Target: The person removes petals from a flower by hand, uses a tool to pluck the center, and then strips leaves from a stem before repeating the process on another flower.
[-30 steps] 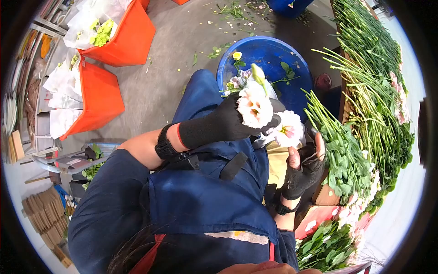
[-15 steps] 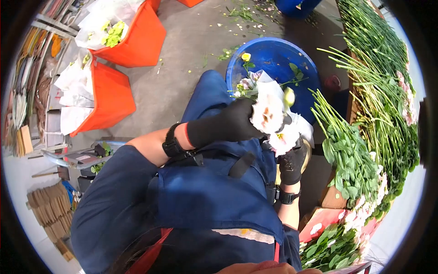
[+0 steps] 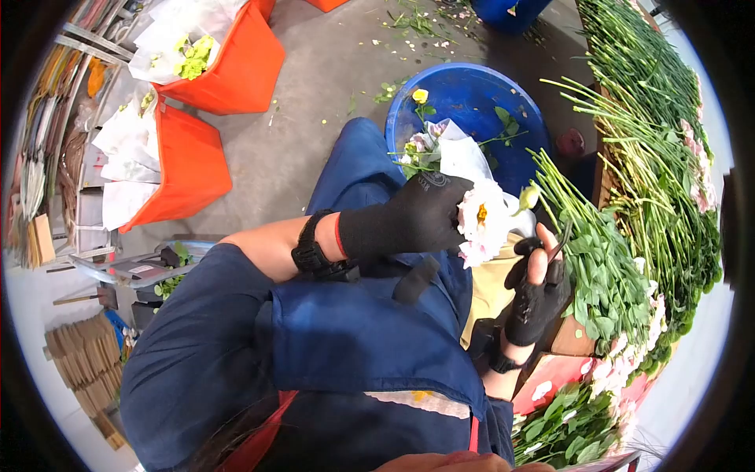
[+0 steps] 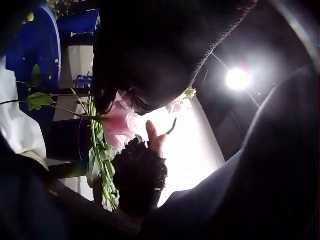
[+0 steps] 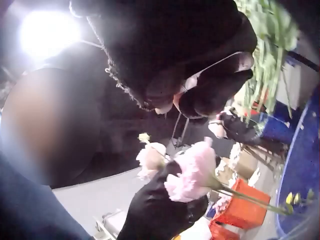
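Note:
My black-gloved left hand (image 3: 409,212) grips pale pink blooms (image 3: 481,220) by their stems, with a green bud (image 3: 528,197) beside them. In the right wrist view the left hand (image 5: 160,205) is behind a pink flower (image 5: 192,172), and a smaller bloom (image 5: 151,160) shows alongside. Just right of the flowers is my right hand (image 3: 539,295), its glove leaving some fingertips bare. Its fingers are bent around a thin dark tool (image 3: 563,238), also visible in the left wrist view beside the right hand (image 4: 142,172). The grip on this tool is partly hidden.
White paper (image 3: 465,156) lies beyond the left hand, over the near side of a blue tub (image 3: 464,72). Bundled green stems (image 3: 602,275) line the right side. Orange bins (image 3: 193,169) with white wrapping stand at left. Cut leaves litter the floor.
Since half a second ago, my left hand has shifted right and turned the blooms. My right hand has drawn back from beneath them, right and slightly down, exposing its fingers and the dark tool.

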Action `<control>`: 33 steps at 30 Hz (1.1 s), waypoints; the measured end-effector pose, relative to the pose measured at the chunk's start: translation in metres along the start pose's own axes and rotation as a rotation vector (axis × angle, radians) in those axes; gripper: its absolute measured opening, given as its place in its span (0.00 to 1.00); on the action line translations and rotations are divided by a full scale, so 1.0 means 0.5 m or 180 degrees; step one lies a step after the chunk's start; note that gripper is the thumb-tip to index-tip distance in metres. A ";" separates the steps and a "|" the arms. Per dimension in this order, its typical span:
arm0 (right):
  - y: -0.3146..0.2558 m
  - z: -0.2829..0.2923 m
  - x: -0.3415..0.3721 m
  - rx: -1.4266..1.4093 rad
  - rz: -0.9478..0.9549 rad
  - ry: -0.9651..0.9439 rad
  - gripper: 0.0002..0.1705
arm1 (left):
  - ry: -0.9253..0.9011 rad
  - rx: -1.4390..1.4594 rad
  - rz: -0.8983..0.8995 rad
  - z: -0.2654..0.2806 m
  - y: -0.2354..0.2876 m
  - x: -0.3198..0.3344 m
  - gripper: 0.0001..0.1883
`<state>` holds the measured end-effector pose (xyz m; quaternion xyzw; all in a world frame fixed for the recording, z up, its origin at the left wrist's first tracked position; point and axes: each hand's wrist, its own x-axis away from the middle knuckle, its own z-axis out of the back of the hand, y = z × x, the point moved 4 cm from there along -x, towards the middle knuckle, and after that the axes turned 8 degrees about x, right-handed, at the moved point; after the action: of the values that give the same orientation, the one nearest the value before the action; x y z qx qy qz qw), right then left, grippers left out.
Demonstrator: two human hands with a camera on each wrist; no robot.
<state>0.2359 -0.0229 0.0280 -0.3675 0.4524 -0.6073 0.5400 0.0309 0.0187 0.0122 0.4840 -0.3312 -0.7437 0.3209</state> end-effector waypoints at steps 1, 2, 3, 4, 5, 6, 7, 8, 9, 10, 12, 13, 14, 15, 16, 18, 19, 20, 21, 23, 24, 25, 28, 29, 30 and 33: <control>-0.014 0.010 0.012 0.0160 0.0230 -0.0093 0.28 | -0.0022 0.0044 0.0086 -0.012 -0.015 -0.002 0.18; -0.018 0.023 0.024 0.0272 0.0360 -0.0260 0.31 | -0.0075 -0.0020 0.0132 -0.023 -0.026 -0.004 0.17; -0.038 0.039 0.038 0.0514 0.0121 -0.0641 0.31 | -0.0128 -0.0086 0.0176 -0.034 -0.038 -0.005 0.16; -0.065 0.041 0.043 0.0664 0.0305 -0.0682 0.31 | -0.0211 -0.0261 0.0183 -0.044 -0.047 -0.006 0.16; -0.093 0.037 0.051 0.0812 0.0489 -0.0726 0.30 | -0.0231 -0.0296 0.0245 -0.051 -0.049 -0.009 0.15; -0.119 0.039 0.061 0.1279 0.0353 -0.0766 0.30 | -0.0252 -0.0331 0.0306 -0.056 -0.050 -0.013 0.15; -0.131 0.037 0.070 0.1221 0.0329 -0.0705 0.27 | -0.0214 -0.0225 0.0418 -0.060 -0.047 -0.019 0.15; -0.134 0.038 0.068 0.1435 0.0760 -0.0593 0.24 | -0.0179 -0.0119 0.0530 -0.062 -0.042 -0.025 0.15; -0.137 0.038 0.067 0.1644 0.1191 -0.0481 0.21 | -0.0196 -0.0180 0.0554 -0.062 -0.035 -0.030 0.15; -0.140 0.042 0.071 0.1748 0.1065 -0.0509 0.20 | -0.0217 -0.0243 0.0576 -0.059 -0.027 -0.033 0.15; -0.148 0.052 0.081 0.1949 0.0813 -0.0555 0.17 | -0.0300 -0.0357 0.0505 -0.058 -0.021 -0.036 0.15; -0.148 0.053 0.080 0.1940 0.0840 -0.0620 0.16 | -0.0363 -0.0406 0.0419 -0.060 -0.021 -0.036 0.15; -0.145 0.053 0.077 0.1927 0.0864 -0.0687 0.14 | -0.0423 -0.0467 0.0319 -0.061 -0.021 -0.034 0.14; -0.141 0.053 0.075 0.1912 0.0890 -0.0754 0.13 | -0.0481 -0.0528 0.0217 -0.063 -0.021 -0.032 0.12; -0.138 0.057 0.078 0.2165 0.0955 -0.0730 0.14 | -0.0535 -0.0601 0.0105 -0.064 -0.021 -0.028 0.10; -0.143 0.064 0.074 0.2400 0.1013 -0.0690 0.19 | -0.0463 -0.0575 0.0142 -0.063 -0.014 -0.029 0.09; -0.145 0.065 0.071 0.2516 0.1039 -0.0669 0.21 | -0.0336 -0.0477 0.0287 -0.059 -0.004 -0.035 0.11; -0.147 0.062 0.067 0.2370 0.1233 -0.0548 0.28 | -0.0210 -0.0379 0.0430 -0.056 0.000 -0.038 0.14; -0.148 0.061 0.065 0.2453 0.1282 -0.0503 0.27 | -0.0234 -0.0413 0.0351 -0.058 0.000 -0.037 0.13; -0.148 0.060 0.065 0.2616 0.1369 -0.0406 0.26 | -0.0295 -0.0478 0.0191 -0.062 -0.004 -0.033 0.12; -0.144 0.058 0.062 0.2689 0.1426 -0.0344 0.25 | -0.0268 -0.0385 0.0378 -0.062 -0.004 -0.033 0.12; -0.137 0.055 0.058 0.2761 0.1480 -0.0282 0.24 | -0.0245 -0.0292 0.0568 -0.062 -0.002 -0.034 0.12; -0.135 0.050 0.048 0.2939 0.1535 -0.0164 0.19 | -0.0196 0.0026 0.0801 -0.068 -0.003 -0.030 0.12; -0.136 0.049 0.045 0.2989 0.1548 -0.0134 0.18 | -0.0174 0.0132 0.0817 -0.069 -0.005 -0.030 0.12; -0.136 0.048 0.043 0.3041 0.1522 -0.0122 0.17 | -0.0206 0.0201 0.0820 -0.071 -0.007 -0.031 0.12; -0.130 0.048 0.040 0.3159 0.1576 -0.0110 0.16 | -0.0269 0.0529 0.0890 -0.072 -0.011 -0.031 0.13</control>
<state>0.2345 -0.0456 0.0964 0.0384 0.1759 -0.5963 0.7823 0.0685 0.0276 0.0046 0.4264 -0.4689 -0.6815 0.3659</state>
